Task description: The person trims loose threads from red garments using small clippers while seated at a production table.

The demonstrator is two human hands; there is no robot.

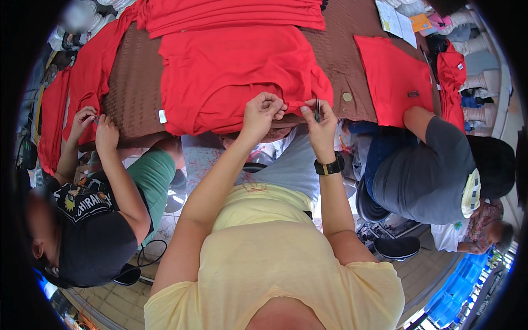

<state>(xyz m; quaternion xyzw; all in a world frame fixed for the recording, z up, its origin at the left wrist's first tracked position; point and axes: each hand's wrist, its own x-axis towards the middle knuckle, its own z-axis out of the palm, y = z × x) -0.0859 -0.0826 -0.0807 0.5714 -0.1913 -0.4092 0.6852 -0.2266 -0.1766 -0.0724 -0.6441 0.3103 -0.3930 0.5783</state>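
A red knit garment [236, 66] lies spread on the brown table cover, its near edge hanging slightly over the table's front. My left hand [262, 114] is closed, pinching the near edge of the fabric between thumb and fingers. Just to its right, my right hand [323, 125] is closed around small dark thread snips [317, 111], which point away from me. Its thumb and fingertips are close to the same edge, and a short strip of red fabric runs between both hands. I cannot tell whether the snip blades touch it. A white tag [162, 116] shows at the garment's left corner.
Stacked red garments [236, 12] lie at the far side of the brown cover [132, 77]. A small round disc [347, 97] sits right of my hands. People work on red pieces at my left [99, 236] and right [429, 170]. Papers [397, 23] lie far right.
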